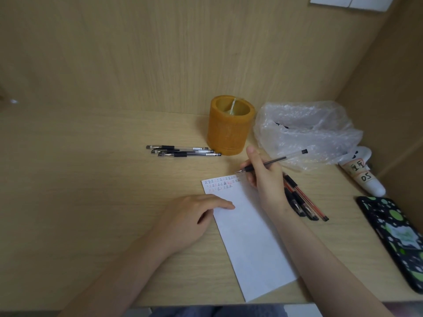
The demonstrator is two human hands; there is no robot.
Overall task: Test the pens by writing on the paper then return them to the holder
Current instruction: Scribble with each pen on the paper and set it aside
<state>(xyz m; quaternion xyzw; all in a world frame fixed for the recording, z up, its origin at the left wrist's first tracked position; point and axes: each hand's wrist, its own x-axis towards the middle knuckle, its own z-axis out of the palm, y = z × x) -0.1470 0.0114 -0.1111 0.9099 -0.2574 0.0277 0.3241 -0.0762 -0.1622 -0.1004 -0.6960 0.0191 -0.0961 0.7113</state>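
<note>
Pen [272, 161], clear-barrelled, sits in the right hand [265, 177] grip; left hand [194, 213], loosely curled, flattens smooth white paper [249, 236].

My desk [91, 179] is pale wood-grain laminate with a matt, smooth face, and the paper [251, 243] under my hands is plain matt white. The pen [274, 160] I grip has a clear glossy plastic barrel with a dark rubbery sleeve, and the holder [229, 131] looks amber, waxy and slightly rough. Beside it lies a thin, crinkled, shiny plastic bag [304, 133].
</note>
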